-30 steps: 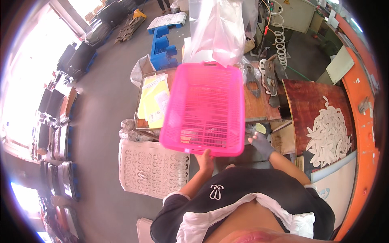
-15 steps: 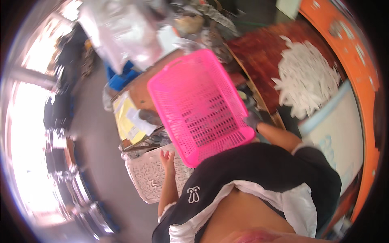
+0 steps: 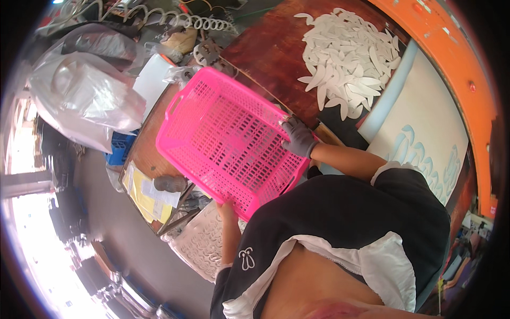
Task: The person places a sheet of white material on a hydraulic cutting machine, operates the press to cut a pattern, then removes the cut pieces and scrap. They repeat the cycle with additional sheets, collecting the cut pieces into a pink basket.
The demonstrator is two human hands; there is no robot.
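Observation:
A pink plastic basket (image 3: 234,130) with slotted holes is held tilted in front of my body, with nothing inside it. My left hand (image 3: 227,209), bare, is closed on its rim at the near left corner, its fingers partly hidden by the basket. On the right long side, my right hand (image 3: 298,139) in a grey glove grips the rim, fingertips over the edge. A large pile of white crescent-shaped cut pieces (image 3: 350,58) lies on a dark red board (image 3: 260,48) beyond my right hand.
An orange machine frame (image 3: 451,48) curves along the right, beside a pale sheet (image 3: 419,117) with bluish curved marks. Below my left hand lies a sheet with curved cuts (image 3: 199,242). Yellow and white papers (image 3: 151,194), a clear plastic bag (image 3: 87,87) and a blue crate (image 3: 121,149) are left.
My left hand, open and apart from the basket before, now holds its near left rim. The basket and board have shifted left in view. My right hand stays on the right rim.

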